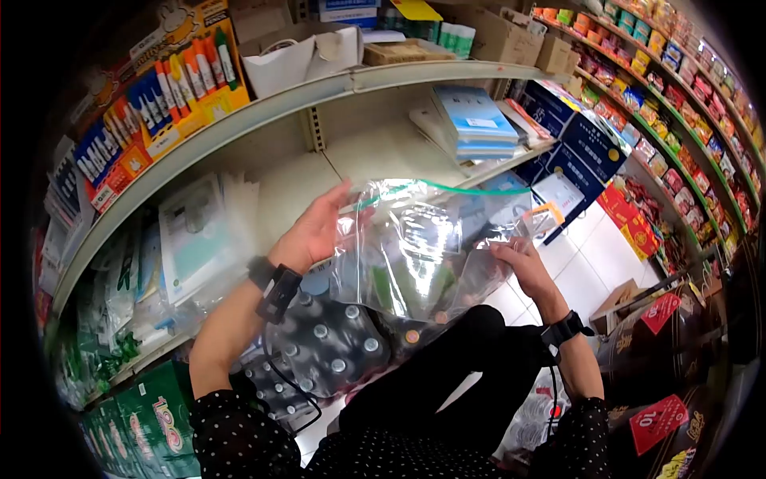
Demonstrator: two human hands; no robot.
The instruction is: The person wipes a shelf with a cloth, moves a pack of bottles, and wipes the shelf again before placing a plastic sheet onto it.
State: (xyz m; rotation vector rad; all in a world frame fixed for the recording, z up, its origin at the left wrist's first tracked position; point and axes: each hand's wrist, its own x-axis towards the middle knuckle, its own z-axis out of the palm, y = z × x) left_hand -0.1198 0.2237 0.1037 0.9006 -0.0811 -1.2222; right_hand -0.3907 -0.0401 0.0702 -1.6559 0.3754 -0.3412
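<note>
Bag (423,255) of clear plastic is held between the hands, top left corner pinched by the left hand (315,231), right side gripped by the right hand (523,267).

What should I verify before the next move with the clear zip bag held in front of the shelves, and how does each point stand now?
1. Left hand has hold of the clear zip bag: ok, it holds the top left corner.
2. Right hand has hold of the bag: ok, its fingers pinch the right edge.
3. Green zip strip sealed along its length: cannot tell.
4. Bag contents readable: cannot tell, glare and folds blur them.
5. Bag free of the shelf: ok, it is held up in front of it, apart from the blue packs.
6. Bottle pack below the bag steady: cannot tell.
</note>
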